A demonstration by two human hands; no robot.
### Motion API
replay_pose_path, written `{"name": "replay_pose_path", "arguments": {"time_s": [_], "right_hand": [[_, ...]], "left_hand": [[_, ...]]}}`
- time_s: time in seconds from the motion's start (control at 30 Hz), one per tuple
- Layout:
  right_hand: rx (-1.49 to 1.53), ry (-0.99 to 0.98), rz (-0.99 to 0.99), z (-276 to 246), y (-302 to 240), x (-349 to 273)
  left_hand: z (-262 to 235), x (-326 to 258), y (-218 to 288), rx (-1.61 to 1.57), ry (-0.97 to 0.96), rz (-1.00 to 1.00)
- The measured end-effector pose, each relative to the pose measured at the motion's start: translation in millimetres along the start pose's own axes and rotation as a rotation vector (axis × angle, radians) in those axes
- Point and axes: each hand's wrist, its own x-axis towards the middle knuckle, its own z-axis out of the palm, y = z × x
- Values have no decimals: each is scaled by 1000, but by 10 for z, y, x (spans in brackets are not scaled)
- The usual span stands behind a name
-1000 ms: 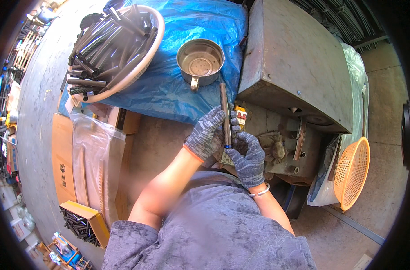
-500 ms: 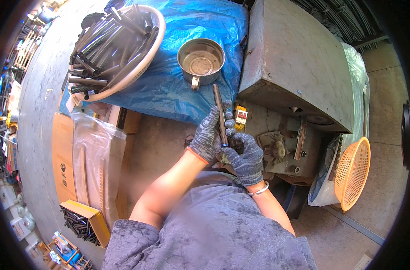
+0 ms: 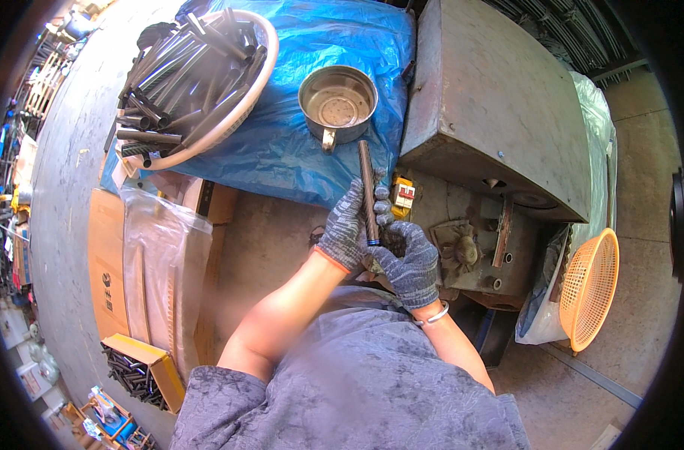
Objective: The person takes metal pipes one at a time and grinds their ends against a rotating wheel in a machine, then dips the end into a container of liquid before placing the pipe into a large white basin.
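Nudged toward nine o'clock, a dark tube (image 3: 367,187) is clasped by my left hand (image 3: 341,231), seemingly for steadiness, my right hand (image 3: 414,266), grip unclear, at five o'clock.

The dark, round tube (image 3: 367,187) is in the left grip (image 3: 345,223), and the right grip (image 3: 411,262) is at its near end. Past its far end, the round, silver metal cup (image 3: 338,101) sits on the bench covered in blue plastic (image 3: 285,161). Left of the cup, the round, pale plastic basket (image 3: 271,60) holds many long, black tubes (image 3: 173,79). The big, grey metal box (image 3: 499,97) is right of the cup. The round, orange plastic basket (image 3: 591,289) is farther right.
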Motion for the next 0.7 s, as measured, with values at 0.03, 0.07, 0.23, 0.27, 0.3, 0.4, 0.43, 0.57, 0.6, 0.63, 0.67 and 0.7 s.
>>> {"name": "replay_pose_path", "arguments": {"time_s": [0.03, 0.07, 0.23, 0.27, 0.3, 0.4, 0.43, 0.57, 0.6, 0.63, 0.67, 0.7], "right_hand": [[-9, 1, 0, 4, -6, 1], [-18, 2, -1, 10, -13, 3], [13, -13, -8, 35, -23, 17], [2, -16, -13, 39, -17, 18], [-9, -18, -18, 41, -27, 22], [-14, -23, -19, 51, -57, 32], [2, -25, -8, 61, -54, 31], [41, -33, 16, 80, -44, 35], [68, -44, 29, 86, -10, 32], [96, -56, 41, 97, 49, 25], [123, -67, 54, 102, 78, 23], [108, -72, 55, 103, 71, 27]], "left_hand": [[-5, 3, 5, -12, -7, -7], [-7, 3, 7, 7, 3, 0], [34, -15, 32, 61, -67, 21], [45, -20, 36, 64, -63, 24], [55, -27, 41, 68, -59, 28], [58, -38, 64, 93, -40, 42], [58, -41, 71, 104, -33, 46], [27, -36, 83, 58, -40, 42], [23, -34, 83, 50, -40, 42], [17, -30, 83, 42, -39, 41], [-7, -20, 81, 15, -52, 34], [-36, -10, 87, -12, -63, 29]]}}
